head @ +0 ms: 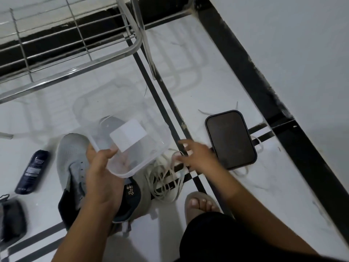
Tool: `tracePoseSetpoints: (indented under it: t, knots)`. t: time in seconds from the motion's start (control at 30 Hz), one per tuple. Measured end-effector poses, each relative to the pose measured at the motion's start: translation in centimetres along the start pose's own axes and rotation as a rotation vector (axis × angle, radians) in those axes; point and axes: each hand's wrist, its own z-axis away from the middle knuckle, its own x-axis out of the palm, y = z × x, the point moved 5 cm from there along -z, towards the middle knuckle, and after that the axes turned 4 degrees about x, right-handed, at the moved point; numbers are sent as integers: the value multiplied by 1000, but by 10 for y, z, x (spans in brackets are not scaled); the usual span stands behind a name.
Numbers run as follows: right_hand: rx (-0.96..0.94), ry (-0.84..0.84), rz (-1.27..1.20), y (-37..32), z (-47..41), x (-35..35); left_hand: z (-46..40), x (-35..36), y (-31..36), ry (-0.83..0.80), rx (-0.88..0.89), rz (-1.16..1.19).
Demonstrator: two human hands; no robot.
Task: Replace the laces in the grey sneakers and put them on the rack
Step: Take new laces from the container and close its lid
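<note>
I see a clear plastic box held up over the floor. It has a white label on it, and I can't see anything inside it. My left hand grips its near rim, thumb on top and fingers curled under. My right hand is low over the floor with its fingers spread, reaching at a pile of white laces. I cannot tell if it touches them. A dark lid lies flat just beside that hand. A grey sneaker lies on the floor under the box, and a second one is partly hidden by my left arm. The metal rack stands behind them. A dark bottle lies to the left.
</note>
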Motion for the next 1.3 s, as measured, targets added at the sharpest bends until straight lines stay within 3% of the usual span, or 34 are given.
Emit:
tracePoseSetpoints:
  t: [0.07,0.13,0.27,0.33,0.43,0.53,0.6,0.67,0.77,0.83,0.9,0.97,1.0,1.1,1.17,1.3]
  knots:
    - [71,314,-6,17,0,-51,1,5,-2,-20,7,-1]
    - [188,552,196,43,2,-91,3,9,-8,-44,-13,16]
    - [516,448,498,91,0,-98,8,15,-22,-47,-104,34]
    - [501,478,523,98,0,-91,9,16,-24,-39,-89,3]
    - [397,659,591,77,14,-90,10,19,-23,-59,-77,-30]
    - [122,798,596,35,33,-83,8,20,-16,-57,-60,-34]
    - [-85,721,485,8,46,-63,6,19,-15,-50,-52,-22]
    - [-214,506,383,-8,51,-32,4,16,-11,-36,-37,-28]
    - [-179,107,159,-4,45,-2,4,15,-7,-68,-32,-54]
    - [-89,-20,-31,9,38,-9,6,14,-6,-73,-34,-68]
    - [-23,135,-33,26,26,-37,6,11,-4,-63,-17,-81]
    - [72,372,126,49,12,-75,6,9,-6,-60,-17,-97]
    - [138,410,243,59,5,-89,6,10,-8,-62,-24,-104]
    - [300,277,546,81,-17,-105,7,11,-21,-33,-57,-114]
    - [250,238,659,83,-28,-101,7,16,-27,-22,-55,-159]
    - [63,269,520,75,-36,-92,10,34,-41,-20,-48,-281]
